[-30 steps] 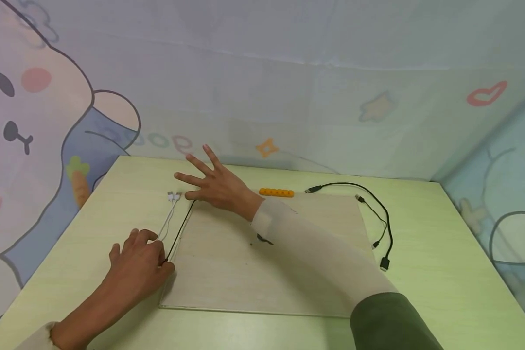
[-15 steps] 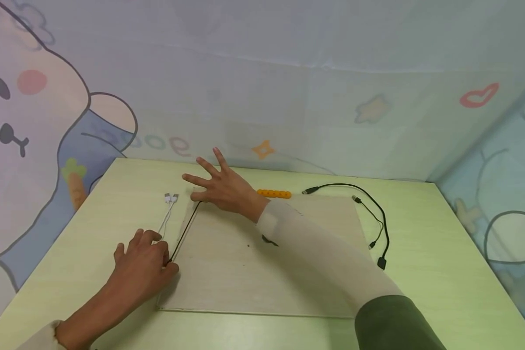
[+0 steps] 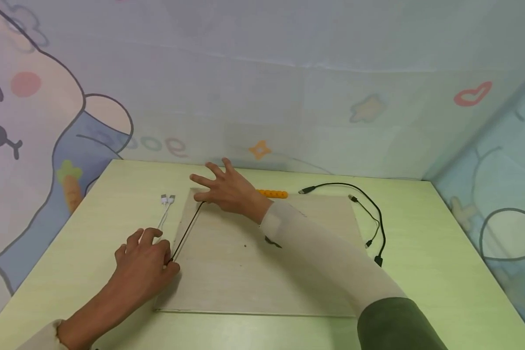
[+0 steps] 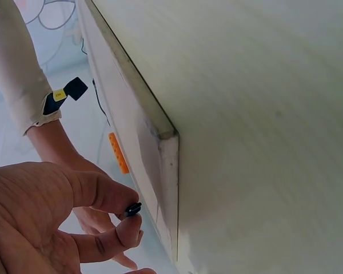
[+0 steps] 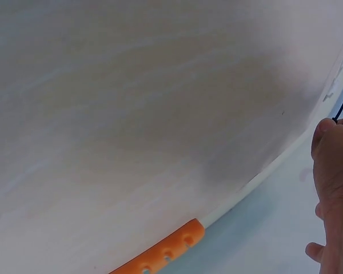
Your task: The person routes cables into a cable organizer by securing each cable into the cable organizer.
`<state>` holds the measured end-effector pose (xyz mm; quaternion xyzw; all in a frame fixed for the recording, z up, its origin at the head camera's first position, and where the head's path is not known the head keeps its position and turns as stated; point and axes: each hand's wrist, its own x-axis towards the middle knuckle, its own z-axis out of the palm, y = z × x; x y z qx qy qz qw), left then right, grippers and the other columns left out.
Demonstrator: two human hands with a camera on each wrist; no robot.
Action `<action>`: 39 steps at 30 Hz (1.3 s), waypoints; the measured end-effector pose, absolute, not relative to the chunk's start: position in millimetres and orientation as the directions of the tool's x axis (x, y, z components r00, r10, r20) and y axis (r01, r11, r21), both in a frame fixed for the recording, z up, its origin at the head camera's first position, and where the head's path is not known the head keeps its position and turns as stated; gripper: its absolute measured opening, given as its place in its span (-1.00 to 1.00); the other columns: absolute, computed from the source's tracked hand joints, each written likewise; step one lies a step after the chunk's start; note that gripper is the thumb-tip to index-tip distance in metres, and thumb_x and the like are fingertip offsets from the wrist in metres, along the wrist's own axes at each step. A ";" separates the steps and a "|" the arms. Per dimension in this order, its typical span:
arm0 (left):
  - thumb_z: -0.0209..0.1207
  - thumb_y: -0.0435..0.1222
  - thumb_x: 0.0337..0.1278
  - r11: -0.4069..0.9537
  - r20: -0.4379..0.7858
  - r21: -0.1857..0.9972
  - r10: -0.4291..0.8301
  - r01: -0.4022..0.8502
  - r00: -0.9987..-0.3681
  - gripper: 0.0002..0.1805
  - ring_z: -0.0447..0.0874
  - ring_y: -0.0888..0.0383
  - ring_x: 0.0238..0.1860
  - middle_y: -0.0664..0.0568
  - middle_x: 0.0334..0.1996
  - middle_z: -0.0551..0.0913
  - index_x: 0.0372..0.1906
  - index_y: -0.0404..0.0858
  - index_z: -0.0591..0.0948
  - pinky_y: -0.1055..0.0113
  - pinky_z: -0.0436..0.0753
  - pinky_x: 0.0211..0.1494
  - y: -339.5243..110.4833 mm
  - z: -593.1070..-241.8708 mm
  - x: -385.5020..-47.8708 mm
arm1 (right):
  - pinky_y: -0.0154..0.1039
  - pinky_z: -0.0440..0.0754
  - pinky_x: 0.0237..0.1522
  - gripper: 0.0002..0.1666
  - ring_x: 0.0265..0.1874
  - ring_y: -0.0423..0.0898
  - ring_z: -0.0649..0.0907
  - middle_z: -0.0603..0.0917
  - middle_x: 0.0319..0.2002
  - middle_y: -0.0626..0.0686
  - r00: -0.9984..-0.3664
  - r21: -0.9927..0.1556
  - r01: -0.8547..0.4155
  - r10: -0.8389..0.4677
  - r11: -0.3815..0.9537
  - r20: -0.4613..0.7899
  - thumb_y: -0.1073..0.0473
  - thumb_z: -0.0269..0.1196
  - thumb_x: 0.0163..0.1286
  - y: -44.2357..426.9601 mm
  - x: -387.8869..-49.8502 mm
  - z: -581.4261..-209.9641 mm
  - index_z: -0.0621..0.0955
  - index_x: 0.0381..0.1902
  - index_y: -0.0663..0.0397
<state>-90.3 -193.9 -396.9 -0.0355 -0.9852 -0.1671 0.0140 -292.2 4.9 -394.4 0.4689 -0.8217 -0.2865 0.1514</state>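
Note:
A thin black cable (image 3: 187, 232) runs taut between the two hands, over the left part of a flat pale board (image 3: 253, 282). My left hand (image 3: 142, 267) pinches its near end; in the left wrist view a small black plug (image 4: 133, 209) sits between thumb and forefinger. At the far end my right hand (image 3: 229, 192) pinches the cable with thumb and forefinger, the other fingers spread. The right wrist view shows the right hand (image 5: 336, 182) at the image's right edge with the cable at its fingertips.
White cables (image 3: 168, 199) with two plugs lie left of the board. An orange slotted strip (image 3: 273, 194) lies at its back edge, partly behind the right hand. A thick black cable (image 3: 374, 194) and a short black one (image 3: 368, 211) lie to the right.
Both hands with the black cable have shifted slightly right relative to the board, so the cable now lies over it rather than along its left edge. The grips are unchanged.

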 end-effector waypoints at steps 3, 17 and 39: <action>0.31 -0.28 0.25 0.940 0.032 0.333 0.063 0.070 -0.997 -0.80 0.26 -0.80 0.56 -0.48 0.41 0.56 -0.50 -0.11 0.60 -0.83 0.32 0.34 -193.1 -396.4 -90.9 | 0.35 0.44 0.65 -0.59 0.79 0.18 0.29 0.12 0.86 -0.25 -0.516 0.608 -0.688 -0.857 0.397 -0.025 -0.10 0.00 0.88 5.1 -292.6 -393.4 0.43 0.52 -0.72; 0.31 -0.28 0.24 0.936 0.030 0.345 0.066 0.073 -0.997 -0.80 0.12 -0.77 0.63 -0.45 0.39 0.56 -0.50 -0.12 0.60 -0.86 0.21 0.38 -188.8 -397.6 -93.7 | 0.34 0.42 0.67 -0.61 0.74 0.16 0.38 0.23 0.82 -0.20 -0.517 0.589 -0.702 -0.855 0.400 -0.035 -0.19 -0.16 0.90 11.0 -293.8 -396.9 0.44 0.49 -0.67; 0.30 -0.27 0.25 0.924 0.004 0.370 0.098 0.092 -0.995 -0.80 0.11 -0.76 0.67 -0.38 0.39 0.58 -0.50 -0.11 0.62 -0.83 0.19 0.43 -163.2 -395.6 -99.3 | 0.23 0.34 0.75 -0.63 0.71 -0.01 0.42 0.26 0.81 -0.25 -0.426 0.601 -0.736 -0.903 0.313 -0.051 -0.03 0.07 0.87 30.0 -311.7 -392.3 0.48 0.45 -0.63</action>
